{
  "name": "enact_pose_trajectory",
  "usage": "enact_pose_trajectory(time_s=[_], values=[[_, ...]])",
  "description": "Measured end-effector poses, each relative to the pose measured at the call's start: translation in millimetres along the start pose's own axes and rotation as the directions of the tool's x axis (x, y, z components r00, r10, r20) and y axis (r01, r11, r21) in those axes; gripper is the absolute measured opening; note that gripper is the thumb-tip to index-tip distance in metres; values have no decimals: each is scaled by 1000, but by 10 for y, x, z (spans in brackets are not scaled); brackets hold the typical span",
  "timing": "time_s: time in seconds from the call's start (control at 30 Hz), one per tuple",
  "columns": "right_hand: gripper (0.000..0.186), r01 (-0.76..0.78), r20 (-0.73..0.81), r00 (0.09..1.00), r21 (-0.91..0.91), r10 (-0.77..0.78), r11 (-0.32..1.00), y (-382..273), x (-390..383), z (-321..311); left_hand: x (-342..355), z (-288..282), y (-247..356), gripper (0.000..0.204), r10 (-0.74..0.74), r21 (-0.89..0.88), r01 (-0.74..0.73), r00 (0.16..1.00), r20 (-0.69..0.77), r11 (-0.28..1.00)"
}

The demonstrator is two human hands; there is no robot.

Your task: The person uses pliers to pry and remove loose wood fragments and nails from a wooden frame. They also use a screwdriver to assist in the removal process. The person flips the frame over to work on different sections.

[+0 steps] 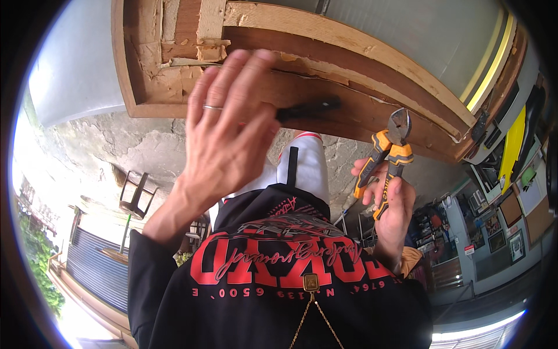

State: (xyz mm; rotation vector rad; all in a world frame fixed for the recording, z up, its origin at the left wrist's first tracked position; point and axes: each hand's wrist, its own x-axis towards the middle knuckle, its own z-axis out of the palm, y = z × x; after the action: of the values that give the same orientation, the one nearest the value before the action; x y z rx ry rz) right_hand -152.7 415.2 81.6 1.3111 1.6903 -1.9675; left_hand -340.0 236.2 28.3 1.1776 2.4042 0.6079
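My right hand [396,212] grips a pair of cutting pliers [400,131] with orange and black handles. Their grey jaws point up and away from me, and the handles are spread. My left hand [229,125] is over the near left part of a brown wooden frame [372,119], some fingers stretched out. A black, blurred, handle-like thing [311,109] sticks out to the right from beside its thumb and seems held there. What its other end looks like is hidden by the hand. Light wood strips [337,32] and peeling, torn layers [212,51] lie along the frame.
A translucent grey panel [418,38] fills the frame's far side. Below is a cracked concrete floor [154,136]. A small dark stool [136,195] stands at the left, near a shutter [99,267]. Crowded shelves [494,221] and a yellow object [514,145] are at the right.
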Motion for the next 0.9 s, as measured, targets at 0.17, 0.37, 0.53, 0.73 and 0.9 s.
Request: enact_pose_trajectory(time_s=[0.17,0.37,0.53,0.73,0.9], values=[[48,-47,4,999,79,47,996,-43,53,77,-144,-52,-130,14,14,29,-15,999,33,999],[47,-24,32,999,79,21,997,-114,85,133,-198,-131,-285,13,41,-25,-42,999,-14,999],[47,-2,49,999,69,-2,998,-156,150,271,-206,-282,-620,12,-26,21,27,999,-40,999],[48,-73,143,988,54,65,996,-321,268,504,-298,-320,-663,12,13,-6,-13,1000,0,1000],[58,-344,473,868,351,152,871,-487,462,827,-377,-273,-691,13,26,-31,-24,998,52,999]])
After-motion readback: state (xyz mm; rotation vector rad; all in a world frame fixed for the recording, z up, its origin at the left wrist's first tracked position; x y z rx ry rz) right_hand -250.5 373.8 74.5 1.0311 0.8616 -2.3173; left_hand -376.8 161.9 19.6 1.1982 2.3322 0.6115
